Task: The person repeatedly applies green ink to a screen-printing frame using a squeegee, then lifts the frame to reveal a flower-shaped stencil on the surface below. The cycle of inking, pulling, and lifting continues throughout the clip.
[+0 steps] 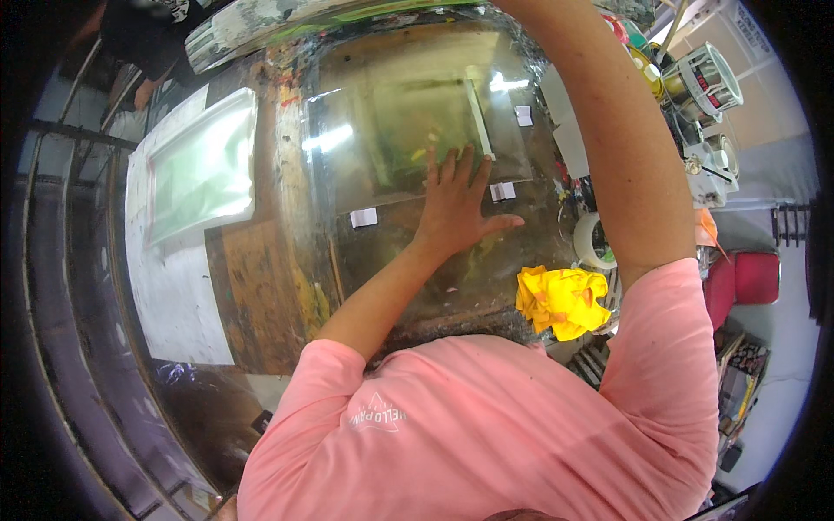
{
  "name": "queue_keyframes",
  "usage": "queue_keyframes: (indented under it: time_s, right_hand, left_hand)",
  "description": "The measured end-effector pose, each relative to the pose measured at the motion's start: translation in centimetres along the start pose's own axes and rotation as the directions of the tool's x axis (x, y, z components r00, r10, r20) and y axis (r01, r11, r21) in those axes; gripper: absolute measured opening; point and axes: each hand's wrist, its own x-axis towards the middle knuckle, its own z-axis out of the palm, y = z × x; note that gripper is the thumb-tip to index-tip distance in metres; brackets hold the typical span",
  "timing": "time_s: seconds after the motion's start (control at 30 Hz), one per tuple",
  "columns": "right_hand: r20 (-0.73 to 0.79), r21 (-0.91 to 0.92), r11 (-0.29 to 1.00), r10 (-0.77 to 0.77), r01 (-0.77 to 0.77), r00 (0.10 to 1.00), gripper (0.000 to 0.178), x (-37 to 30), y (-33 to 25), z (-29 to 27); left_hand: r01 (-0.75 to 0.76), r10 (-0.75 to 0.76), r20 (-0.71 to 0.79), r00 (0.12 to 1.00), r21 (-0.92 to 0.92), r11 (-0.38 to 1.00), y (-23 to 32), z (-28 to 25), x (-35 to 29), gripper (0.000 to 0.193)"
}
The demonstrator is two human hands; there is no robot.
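Observation:
My left hand (456, 204) lies flat, fingers spread, on a clear transparent sheet (391, 130) that covers a worn, paint-stained worktable (261, 295). Small white tape pieces (364, 217) hold the sheet's corners; another tape piece (502, 191) sits just right of my hand. My right arm (608, 148) reaches up and away over the table's far edge; its hand is out of the picture. I wear a pink shirt.
A crumpled yellow cloth (562, 300) lies at the table's right edge, beside a tape roll (593, 240). A white-framed screen (201, 165) rests on white paper (169, 295) at left. Cans and clutter (699, 87) stand at the right; another person (148, 35) is at far left.

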Motion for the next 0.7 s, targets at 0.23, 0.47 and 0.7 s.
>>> queue_keyframes:
  time_s: [0.23,0.47,0.7]
  right_hand:
    - [0.126,0.065,0.998,0.011,-0.020,0.992,0.060,0.4,-0.3,-1.4]
    - [0.115,0.046,0.999,0.006,-0.012,0.993,0.058,0.1,-0.2,-0.3]
    - [0.122,0.034,0.999,0.002,-0.006,0.993,0.059,0.1,0.2,0.1]
  left_hand:
    - [-0.009,0.009,-0.007,1.000,-0.042,0.999,-0.1,0.5,-0.3,0.113]
    - [-0.007,0.007,0.024,1.000,0.000,1.000,-0.3,0.7,-1.1,0.108]
    - [-0.010,0.009,0.033,0.999,0.030,1.000,-0.4,1.1,-1.0,0.106]
